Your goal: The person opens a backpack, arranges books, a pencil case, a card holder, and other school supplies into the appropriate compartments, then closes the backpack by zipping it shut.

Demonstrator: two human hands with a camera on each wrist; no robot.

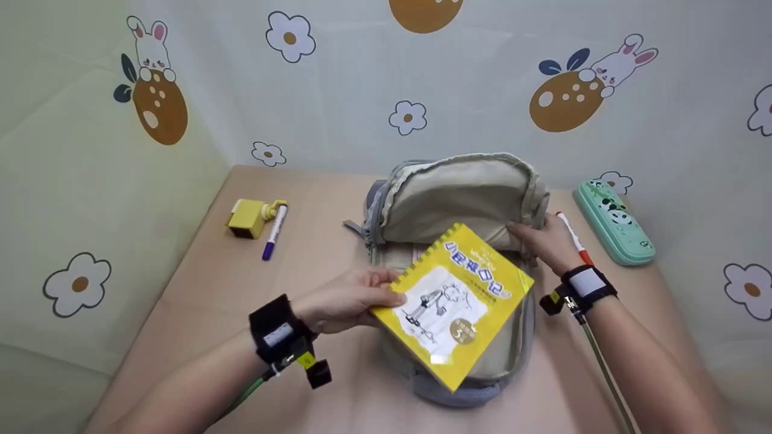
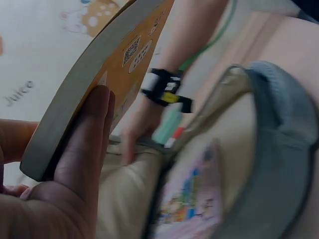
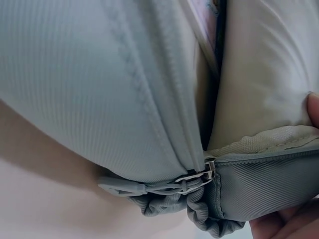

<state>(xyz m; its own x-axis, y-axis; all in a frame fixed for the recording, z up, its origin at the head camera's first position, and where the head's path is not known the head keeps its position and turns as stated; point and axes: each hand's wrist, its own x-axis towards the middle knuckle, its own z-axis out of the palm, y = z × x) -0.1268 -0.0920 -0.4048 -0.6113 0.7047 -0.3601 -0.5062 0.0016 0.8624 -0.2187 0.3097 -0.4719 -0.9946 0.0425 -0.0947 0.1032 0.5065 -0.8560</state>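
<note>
A yellow spiral-bound book (image 1: 458,301) with a cartoon cover hangs tilted over the open grey and beige backpack (image 1: 464,193). My left hand (image 1: 368,295) grips the book by its left edge. From the left wrist view, my fingers (image 2: 84,144) lie under the book's back cover (image 2: 114,59). At the backpack's right side, my right hand (image 1: 540,240) holds the raised flap. The right wrist view shows a thumb (image 3: 313,107) and fingertips (image 3: 284,224) pinching the flap's zipped edge (image 3: 264,159), close to a zipper pull (image 3: 149,186). Something colourful sits inside the backpack (image 2: 189,199).
A red marker (image 1: 573,236) lies just past my right hand, with a teal panda pencil case (image 1: 615,222) beyond it. At the far left of the table (image 1: 199,283) stand a small yellow block (image 1: 246,217) and a purple marker (image 1: 275,232). Patterned cloth walls close in the table.
</note>
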